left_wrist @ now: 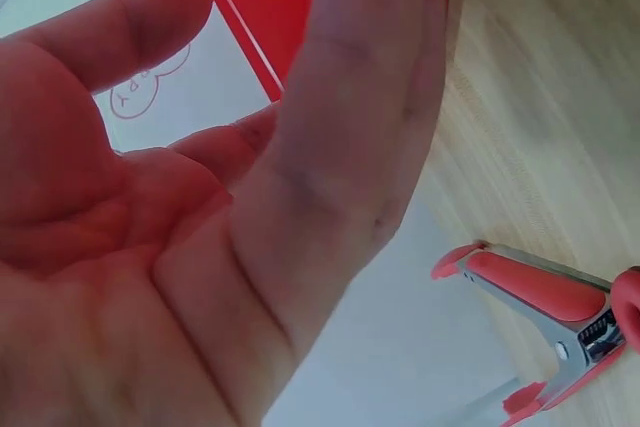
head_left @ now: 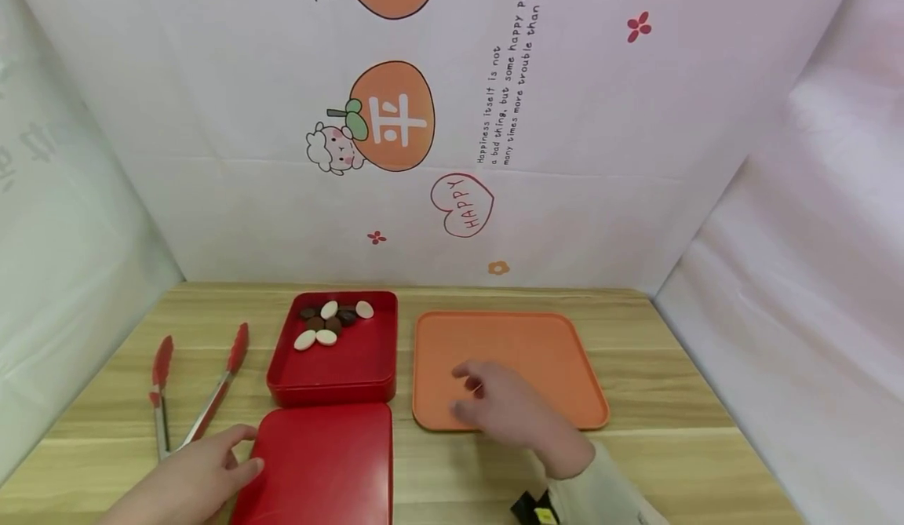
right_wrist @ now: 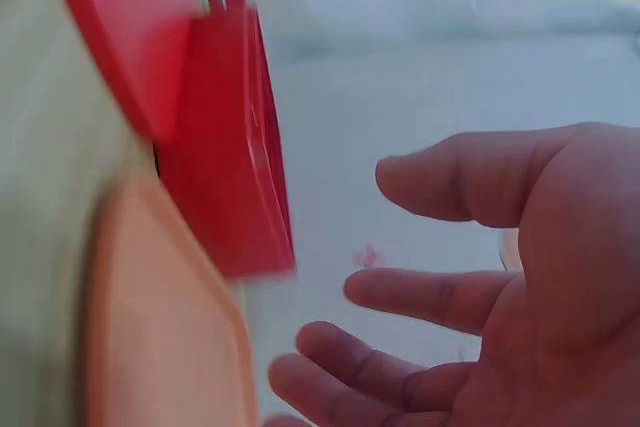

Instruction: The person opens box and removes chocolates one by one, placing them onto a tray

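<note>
In the head view my left hand (head_left: 201, 470) is at the left edge of a red lid (head_left: 321, 462), index and thumb tips right at its rim. The left wrist view shows that hand's fingers (left_wrist: 340, 97) extended, overlapping red plastic. My right hand (head_left: 504, 407) hovers over an orange tray (head_left: 558, 352), fingers relaxed and holding nothing. Its palm and spread fingers (right_wrist: 420, 187) show in the right wrist view. Behind the lid stands a red box (head_left: 367, 360) with several white, brown and dark oval pieces (head_left: 326, 337) inside.
Tongs (head_left: 215, 399) with red tips and metal arms lie spread at the left of the wooden table (head_left: 657, 399). White printed sheeting (head_left: 579, 195) rises behind the table and at both sides. A black object (head_left: 526, 507) is beside the right sleeve.
</note>
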{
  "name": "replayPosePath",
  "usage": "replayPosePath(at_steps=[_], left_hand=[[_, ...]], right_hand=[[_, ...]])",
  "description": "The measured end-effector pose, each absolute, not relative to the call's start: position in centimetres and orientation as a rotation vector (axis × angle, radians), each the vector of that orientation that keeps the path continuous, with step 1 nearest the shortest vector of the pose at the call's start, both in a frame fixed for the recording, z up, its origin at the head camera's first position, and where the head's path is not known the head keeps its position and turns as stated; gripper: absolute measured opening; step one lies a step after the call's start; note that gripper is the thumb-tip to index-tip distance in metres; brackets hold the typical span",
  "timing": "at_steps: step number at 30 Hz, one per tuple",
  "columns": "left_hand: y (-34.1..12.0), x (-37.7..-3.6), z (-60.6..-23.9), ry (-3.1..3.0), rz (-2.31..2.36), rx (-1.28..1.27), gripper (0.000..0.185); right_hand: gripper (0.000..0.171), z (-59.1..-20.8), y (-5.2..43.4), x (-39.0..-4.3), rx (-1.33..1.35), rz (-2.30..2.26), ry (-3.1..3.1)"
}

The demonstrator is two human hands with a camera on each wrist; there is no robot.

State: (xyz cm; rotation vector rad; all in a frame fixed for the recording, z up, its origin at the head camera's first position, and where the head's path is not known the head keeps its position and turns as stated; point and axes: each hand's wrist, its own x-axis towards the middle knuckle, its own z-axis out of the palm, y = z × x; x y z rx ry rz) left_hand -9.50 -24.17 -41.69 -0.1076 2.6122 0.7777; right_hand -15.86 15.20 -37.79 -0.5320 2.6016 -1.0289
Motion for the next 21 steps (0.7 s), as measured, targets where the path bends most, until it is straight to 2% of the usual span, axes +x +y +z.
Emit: replayPosePath(at_steps=[10, 16, 21], left_hand=[[-24.4, -9.7, -41.5, 2.613, 0.737, -0.098, 0.064], [-25.1, -9.7, -41.4, 2.597, 0.733, -0.116, 0.08], [-25.3, -9.6, -41.4, 2.613, 0.733, -0.109, 0.081]], right_hand=[[0.069, -38.3, 22.1, -17.7, -0.347, -0.897, 2.85], [0.078, -38.5, 25.8, -18.3, -0.318, -0.849, 2.876], [0.085, -39.5, 27.8, -18.7, -0.312, -0.812, 2.865]])
